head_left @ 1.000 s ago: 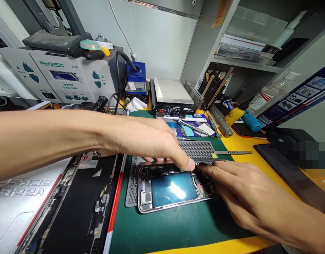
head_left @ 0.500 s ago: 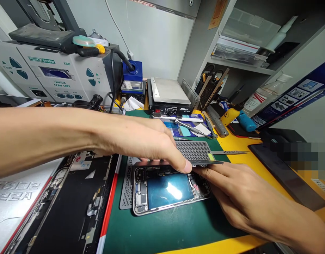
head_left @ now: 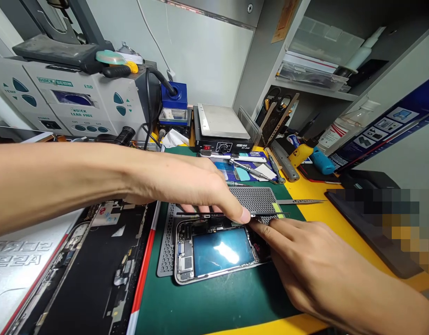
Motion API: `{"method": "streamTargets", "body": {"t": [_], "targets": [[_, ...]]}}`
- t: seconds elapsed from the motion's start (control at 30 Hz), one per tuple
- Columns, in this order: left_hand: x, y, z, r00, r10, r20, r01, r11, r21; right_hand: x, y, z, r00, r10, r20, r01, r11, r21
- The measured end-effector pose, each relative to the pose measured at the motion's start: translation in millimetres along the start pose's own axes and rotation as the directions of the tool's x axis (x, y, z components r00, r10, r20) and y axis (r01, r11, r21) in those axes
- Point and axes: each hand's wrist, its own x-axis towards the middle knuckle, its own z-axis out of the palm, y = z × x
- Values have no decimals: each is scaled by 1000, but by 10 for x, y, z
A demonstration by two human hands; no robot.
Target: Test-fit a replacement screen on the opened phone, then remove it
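An opened phone (head_left: 217,253) lies on a green mat, its shiny battery and inner parts bare. Over its far side a thin dark phone screen (head_left: 193,214) stands raised, seen almost edge-on. My left hand (head_left: 214,190) is closed on this screen, thumb on the near side and fingers behind. My right hand (head_left: 298,256) is at the phone's right end, its index finger reaching under the screen close to my left thumb. Its fingers are bent together, and their tips are partly hidden, so what they grip cannot be made out. Beneath the phone is a grey perforated plate (head_left: 165,260).
On the left lies an opened larger device (head_left: 89,279) beside a red-and-white edge. Behind stand a hot-air station (head_left: 71,102) and a heating plate (head_left: 221,125). Screwdrivers and a brush (head_left: 235,157) lie before it. Tweezers (head_left: 301,202) rest to the right.
The screen has tipped to a more edge-on angle and shifted slightly left. My right hand has moved a little left, with its index finger further over the phone's right end.
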Motion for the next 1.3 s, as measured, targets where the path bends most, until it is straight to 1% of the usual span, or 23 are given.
{"method": "streamTargets", "body": {"t": [0.17, 0.3, 0.47, 0.6, 0.67, 0.7, 0.73, 0.8, 0.83, 0.87, 0.93, 0.97, 1.0, 1.07, 1.13, 1.2, 1.3], "targets": [[2, -22, 7, 999, -37, -6, 37, 999, -22, 52, -43, 15, 1000, 12, 22, -10, 997, -81], [-4, -24, 3, 998, -60, -24, 59, 997, -47, 55, -45, 23, 999, 17, 39, -13, 995, -101], [-18, -12, 7, 1000, -20, -1, 20, 999, -36, 70, -50, 63, 1000, 5, 10, -4, 995, -103], [-38, -5, 23, 1000, -7, -10, 6, 997, -71, 88, -63, 102, 1000, 14, -27, -17, 994, -106], [-45, -5, 28, 1000, -2, -10, 1, 996, -84, 52, -87, 78, 999, 35, -32, -38, 995, -95], [-47, -4, 29, 1000, -1, -7, 1, 996, -86, 16, -104, 51, 999, 26, -39, -29, 996, -82], [-49, -3, 28, 1000, -2, 0, 2, 996, -87, -31, -120, 16, 998, 8, -59, -12, 998, -62], [-53, -2, 23, 1000, -2, 14, 3, 996, -93, -139, -136, -68, 986, -22, -164, 16, 999, -36], [-56, -2, 20, 1000, -3, 19, 4, 996, -93, -187, -129, -109, 969, -4, -249, -6, 999, -40], [-59, -3, 17, 1000, -1, 23, 3, 996, -92, -222, -109, -145, 942, 34, -334, -57, 997, -59], [-64, -10, 13, 1000, 7, 28, -5, 996, -87, -232, -36, -197, 902, 92, -422, -141, 986, -87], [-67, -17, 11, 999, 17, 27, -14, 997, -81, -207, 10, -215, 899, 94, -428, -136, 988, -68], [-70, -25, 9, 999, 30, 29, -27, 997, -78, -166, 55, -229, 907, 80, -414, -99, 995, -24], [-77, -40, 9, 997, 61, 39, -58, 996, -74, -61, 129, -252, 928, 52, -370, -10, 994, 113], [-87, -44, 13, 996, 74, 49, -71, 996, -62, 37, 168, -274, 944, 44, -327, 31, 975, 221], [-101, -30, 23, 997, 59, 41, -57, 997, -45, 100, 180, -289, 950, 39, -309, 42, 967, 252], [-129, 19, 30, 999, 38, -13, -38, 999, 10, 133, 187, -298, 945, 2, -326, 77, 970, 229]]}}
